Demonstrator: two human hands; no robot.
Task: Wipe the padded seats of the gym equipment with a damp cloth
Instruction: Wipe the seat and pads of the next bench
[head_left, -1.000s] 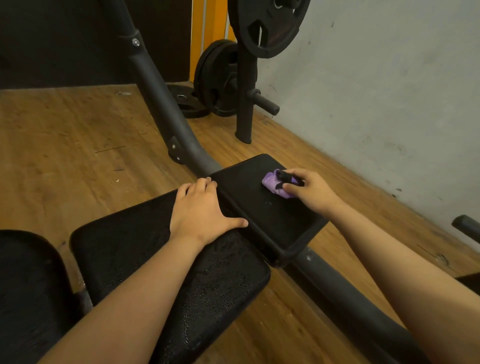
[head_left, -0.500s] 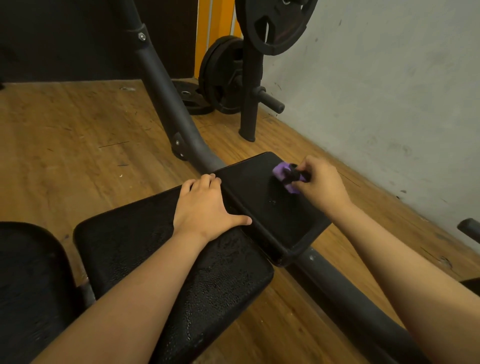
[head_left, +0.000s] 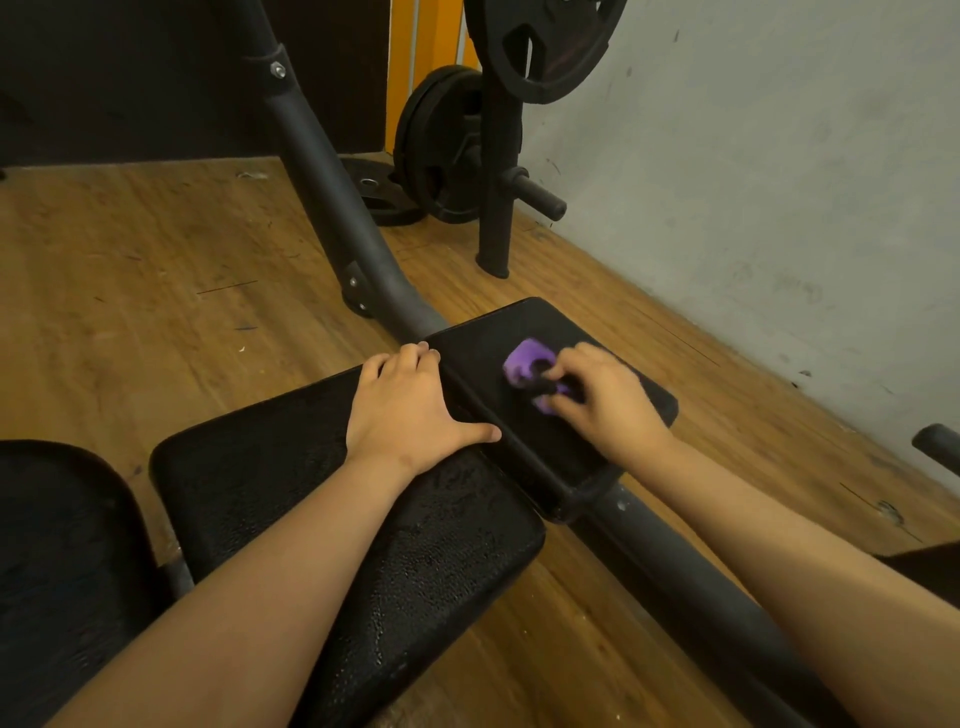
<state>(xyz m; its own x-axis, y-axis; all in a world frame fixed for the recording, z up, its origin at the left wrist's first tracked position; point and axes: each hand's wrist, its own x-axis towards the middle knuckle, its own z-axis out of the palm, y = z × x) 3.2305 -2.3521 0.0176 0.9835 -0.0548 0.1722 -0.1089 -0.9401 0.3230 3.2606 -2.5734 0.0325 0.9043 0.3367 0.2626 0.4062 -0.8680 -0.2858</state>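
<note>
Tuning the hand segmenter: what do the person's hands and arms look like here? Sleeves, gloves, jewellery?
Left hand and right hand are bare: no gloves, rings or watch visible. Left forearm and right forearm are uncovered to the frame edge, with no sleeves, wristbands or markings.

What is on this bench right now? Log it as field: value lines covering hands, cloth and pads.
right hand: grips the purple cloth, holding it down on the small seat pad
left hand: flat on the large seat pad, thumb spread
large seat pad: beaded with droplets
weight plates: racked by the wall
</note>
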